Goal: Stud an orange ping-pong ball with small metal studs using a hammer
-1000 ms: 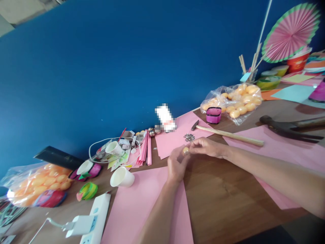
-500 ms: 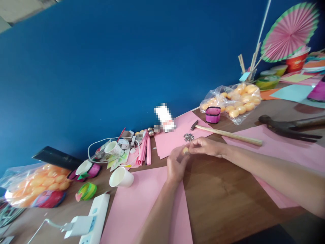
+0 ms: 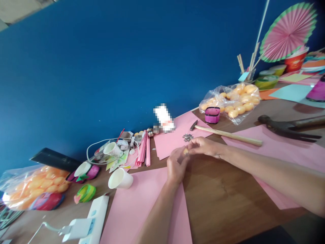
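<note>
Wooden table (image 3: 228,200): both hands' (left (image 3: 175,166), right (image 3: 206,146)) fingertips pinching one small orange ball (image 3: 186,151), axis indiscernible.

Orange ball (image 3: 186,150); pink paper sheets (image 3: 142,206); blue wall (image 3: 127,67).

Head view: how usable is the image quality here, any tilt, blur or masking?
Head view: horizon tilts strongly and the wide lens stretches the edges; the small orange piece between the left hand and right hand is soft; a pixelated patch masks something by the wall; lighting even, shadows faint.
</note>
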The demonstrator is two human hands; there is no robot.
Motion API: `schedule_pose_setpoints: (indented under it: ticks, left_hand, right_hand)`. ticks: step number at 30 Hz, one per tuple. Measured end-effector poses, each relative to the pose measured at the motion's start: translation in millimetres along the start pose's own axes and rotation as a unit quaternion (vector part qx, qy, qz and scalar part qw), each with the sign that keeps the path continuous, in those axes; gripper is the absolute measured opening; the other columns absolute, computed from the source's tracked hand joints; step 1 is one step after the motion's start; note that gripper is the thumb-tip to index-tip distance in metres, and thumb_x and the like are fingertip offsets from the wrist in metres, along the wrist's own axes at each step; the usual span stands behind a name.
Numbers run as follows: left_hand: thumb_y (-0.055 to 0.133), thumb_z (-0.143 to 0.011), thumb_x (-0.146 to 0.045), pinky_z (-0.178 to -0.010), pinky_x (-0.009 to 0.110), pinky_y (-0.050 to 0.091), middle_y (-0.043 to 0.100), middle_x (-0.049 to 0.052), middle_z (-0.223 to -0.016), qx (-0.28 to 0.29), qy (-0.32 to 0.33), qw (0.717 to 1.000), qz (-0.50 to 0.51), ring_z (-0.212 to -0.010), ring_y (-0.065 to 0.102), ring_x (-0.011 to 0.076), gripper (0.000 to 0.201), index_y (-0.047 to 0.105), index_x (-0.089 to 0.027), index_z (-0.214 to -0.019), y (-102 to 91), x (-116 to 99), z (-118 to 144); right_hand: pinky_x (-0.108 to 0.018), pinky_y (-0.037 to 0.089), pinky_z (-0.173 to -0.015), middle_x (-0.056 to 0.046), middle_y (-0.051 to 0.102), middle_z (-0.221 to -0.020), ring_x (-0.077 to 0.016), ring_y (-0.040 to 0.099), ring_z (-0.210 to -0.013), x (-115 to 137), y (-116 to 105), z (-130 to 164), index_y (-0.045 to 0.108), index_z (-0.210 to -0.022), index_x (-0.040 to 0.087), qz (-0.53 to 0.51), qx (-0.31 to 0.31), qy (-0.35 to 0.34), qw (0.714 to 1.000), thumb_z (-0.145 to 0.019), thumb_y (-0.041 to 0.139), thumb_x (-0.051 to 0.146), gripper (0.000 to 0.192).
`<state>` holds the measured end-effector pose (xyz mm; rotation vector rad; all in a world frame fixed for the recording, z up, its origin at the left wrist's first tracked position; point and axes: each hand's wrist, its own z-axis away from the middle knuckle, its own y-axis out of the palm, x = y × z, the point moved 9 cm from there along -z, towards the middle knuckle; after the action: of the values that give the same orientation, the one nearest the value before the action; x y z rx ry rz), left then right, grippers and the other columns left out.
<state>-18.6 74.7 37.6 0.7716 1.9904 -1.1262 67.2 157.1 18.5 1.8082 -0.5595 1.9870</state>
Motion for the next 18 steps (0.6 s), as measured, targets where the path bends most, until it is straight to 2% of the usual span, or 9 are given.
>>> schedule_pose_setpoints:
  ticks: [11, 15, 18]
  left_hand:
    - [0.062, -0.073, -0.025, -0.091, 0.036, 0.042, 0.061, 0.006, -0.109, -0.009, -0.052, 0.998, 0.037, -0.101, 0.055, 0.02, 0.039, 0.058, -0.024, -0.112, -0.1, 15, 2]
    - [0.062, -0.073, -0.03, -0.089, 0.036, 0.043, 0.061, 0.007, -0.109, -0.011, -0.054, 0.998, 0.038, -0.1, 0.056, 0.0206, 0.04, 0.058, -0.023, -0.113, -0.8, 12, 3]
    - [0.061, -0.074, -0.032, -0.087, 0.035, 0.044, 0.062, 0.007, -0.107, -0.018, -0.048, 0.998, 0.031, -0.099, 0.057, 0.0208, 0.037, 0.06, -0.022, -0.109, -3.3, 7, 2]
  right_hand:
    - [-0.032, 0.044, -0.077, -0.001, 0.061, -0.079, -0.0137, 0.056, -0.076, 4, 1, -1, 0.058, -0.077, 0.014, -0.02, -0.014, -0.016, 1.0, -0.064, 0.068, 0.043, 0.033]
    - [-0.032, 0.044, -0.075, -0.002, 0.061, -0.079, -0.0141, 0.056, -0.076, 2, 2, -1, 0.059, -0.078, 0.014, -0.023, -0.014, -0.025, 0.999, -0.065, 0.068, 0.044, 0.034]
    - [-0.032, 0.044, -0.074, -0.002, 0.062, -0.078, -0.014, 0.055, -0.074, 7, 1, 0, 0.059, -0.078, 0.015, 0.026, -0.024, -0.047, 0.998, -0.067, 0.065, 0.046, 0.034]
